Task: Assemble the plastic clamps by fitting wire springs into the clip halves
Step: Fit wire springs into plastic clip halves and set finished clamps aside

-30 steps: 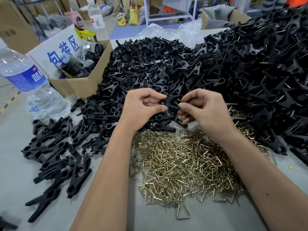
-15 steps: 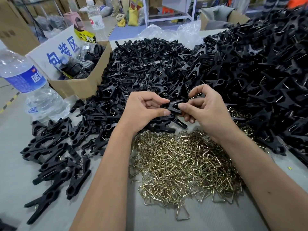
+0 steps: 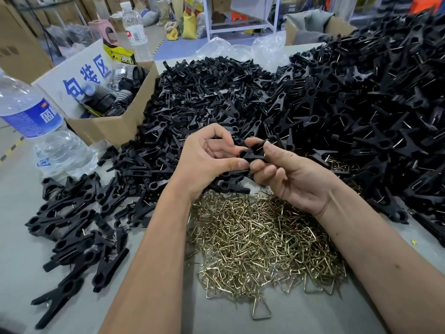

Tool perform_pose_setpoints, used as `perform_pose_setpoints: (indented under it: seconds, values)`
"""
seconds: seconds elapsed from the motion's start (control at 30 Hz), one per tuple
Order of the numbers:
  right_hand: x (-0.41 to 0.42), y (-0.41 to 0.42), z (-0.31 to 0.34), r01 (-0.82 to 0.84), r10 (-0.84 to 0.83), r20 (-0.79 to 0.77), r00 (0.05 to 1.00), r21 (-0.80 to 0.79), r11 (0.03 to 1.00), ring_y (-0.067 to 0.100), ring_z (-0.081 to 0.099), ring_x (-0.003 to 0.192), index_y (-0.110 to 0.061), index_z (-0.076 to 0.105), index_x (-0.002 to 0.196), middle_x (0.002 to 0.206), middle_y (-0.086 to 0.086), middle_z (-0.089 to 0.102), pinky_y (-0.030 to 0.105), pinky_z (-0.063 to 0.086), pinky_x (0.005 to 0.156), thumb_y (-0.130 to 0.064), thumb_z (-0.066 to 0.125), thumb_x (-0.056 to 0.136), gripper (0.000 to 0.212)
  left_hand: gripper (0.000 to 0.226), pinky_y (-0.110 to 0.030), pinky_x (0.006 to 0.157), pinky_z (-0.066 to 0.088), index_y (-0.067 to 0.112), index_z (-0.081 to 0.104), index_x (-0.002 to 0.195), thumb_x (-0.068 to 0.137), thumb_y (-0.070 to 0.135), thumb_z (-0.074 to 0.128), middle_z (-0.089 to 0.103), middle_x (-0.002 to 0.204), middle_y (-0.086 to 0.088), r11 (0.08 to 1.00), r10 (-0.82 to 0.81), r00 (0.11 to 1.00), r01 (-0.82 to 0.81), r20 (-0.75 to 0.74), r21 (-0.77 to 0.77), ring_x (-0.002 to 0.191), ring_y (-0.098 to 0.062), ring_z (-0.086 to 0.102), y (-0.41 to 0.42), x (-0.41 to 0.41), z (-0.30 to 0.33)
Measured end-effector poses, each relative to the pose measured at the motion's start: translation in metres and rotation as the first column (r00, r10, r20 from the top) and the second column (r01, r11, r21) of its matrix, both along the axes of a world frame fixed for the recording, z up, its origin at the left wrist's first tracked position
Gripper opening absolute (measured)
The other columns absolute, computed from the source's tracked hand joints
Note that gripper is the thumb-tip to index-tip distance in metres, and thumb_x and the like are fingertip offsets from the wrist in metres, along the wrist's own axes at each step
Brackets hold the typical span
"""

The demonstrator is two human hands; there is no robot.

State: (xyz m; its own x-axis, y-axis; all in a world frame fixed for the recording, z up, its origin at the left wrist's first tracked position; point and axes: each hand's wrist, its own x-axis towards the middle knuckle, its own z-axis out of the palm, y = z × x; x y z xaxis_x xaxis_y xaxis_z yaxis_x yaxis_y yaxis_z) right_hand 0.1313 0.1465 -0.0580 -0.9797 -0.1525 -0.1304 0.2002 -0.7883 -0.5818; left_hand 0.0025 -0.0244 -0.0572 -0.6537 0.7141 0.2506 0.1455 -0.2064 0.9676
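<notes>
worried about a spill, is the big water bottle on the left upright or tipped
Tipped. The water bottle lies slanted on the table, its crumpled clear base toward the clips; its cap end runs out of frame, so cap on or off cannot be told.

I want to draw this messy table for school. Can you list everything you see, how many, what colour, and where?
Clip halves: a huge heap, black, across the middle and back of the table.
Finished clamps: a loose spread, black, left front.
Clamp heap: very many, black, right side.
Wire springs: a big pile, brass-coloured, front centre.
Cardboard box: one, brown, back left, holding black parts.
Water bottle: one, clear with blue label, far left.
Second bottle: one, clear, behind the box.
Clamp being assembled: one, black, between both hands.
Left hand: pinching the clamp.
Right hand: pinching the clamp.
</notes>
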Motion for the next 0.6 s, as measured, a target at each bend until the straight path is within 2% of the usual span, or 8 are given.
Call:
perform_pose_setpoints:
  seconds: [0.1, 0.2, 0.3, 0.5, 0.6]
  values:
    - [-0.001, 0.002, 0.001, -0.019, 0.024, 0.019, 1.000, -0.212, 0.977, 0.011, 0.061, 0.059, -0.005, 0.076, 0.113, 0.081, 0.012, 0.056, 0.015, 0.052, 0.043, -0.007, 0.085, 0.077, 0.037, 0.036, -0.027, 0.072, 0.062, 0.013, 0.070, 0.091, 0.063, 0.002, 0.090, 0.080, 0.093, -0.015, 1.000, 0.012, 1.000, -0.013, 0.022, 0.022, 0.087, -0.021, 0.078, 0.002, 0.000, -0.002]
    - [0.000, 0.003, 0.003, 0.002, 0.008, 0.039, 0.999, -0.246, 0.969, 0.010, 0.058, 0.056, -0.005, 0.075, 0.108, 0.079, 0.010, 0.053, 0.014, 0.051, 0.042, -0.011, 0.068, 0.087, 0.024, 0.033, -0.027, 0.072, 0.061, 0.017, 0.071, 0.084, 0.062, 0.005, 0.093, 0.079, 0.084, -0.010, 0.997, 0.077, 0.996, -0.075, -0.037, 0.032, 0.080, -0.016, 0.077, 0.005, 0.000, -0.005]
    - [0.001, 0.004, 0.004, 0.016, 0.000, 0.063, 0.998, -0.242, 0.970, 0.008, 0.057, 0.053, -0.006, 0.073, 0.105, 0.076, 0.008, 0.053, 0.013, 0.049, 0.040, -0.014, 0.064, 0.089, 0.020, 0.032, -0.026, 0.071, 0.060, 0.017, 0.070, 0.083, 0.063, 0.005, 0.092, 0.079, 0.082, -0.009, 0.997, 0.075, 0.996, -0.074, -0.051, 0.026, 0.077, -0.015, 0.077, 0.007, 0.002, -0.005]
    - [0.001, 0.009, -0.001, 0.034, -0.014, 0.083, 0.996, -0.241, 0.970, 0.007, 0.055, 0.050, -0.007, 0.071, 0.103, 0.072, 0.008, 0.052, 0.013, 0.047, 0.038, -0.009, 0.063, 0.090, 0.015, 0.030, -0.031, 0.077, 0.062, 0.010, 0.069, 0.090, 0.074, -0.008, 0.086, 0.079, 0.088, -0.012, 0.996, 0.086, 0.993, -0.084, -0.087, 0.032, 0.083, -0.020, 0.077, 0.007, 0.004, -0.002]
    - [0.001, 0.009, 0.003, 0.102, -0.101, 0.010, 0.995, -0.023, 0.995, 0.004, 0.053, 0.052, -0.011, 0.078, 0.101, 0.073, 0.005, 0.052, 0.011, 0.046, 0.038, -0.015, 0.059, 0.096, 0.021, 0.029, -0.028, 0.079, 0.061, 0.009, 0.069, 0.093, 0.076, -0.008, 0.085, 0.079, 0.088, -0.009, 0.987, 0.158, 0.977, -0.154, -0.140, 0.039, 0.085, -0.019, 0.077, 0.012, 0.007, 0.001]
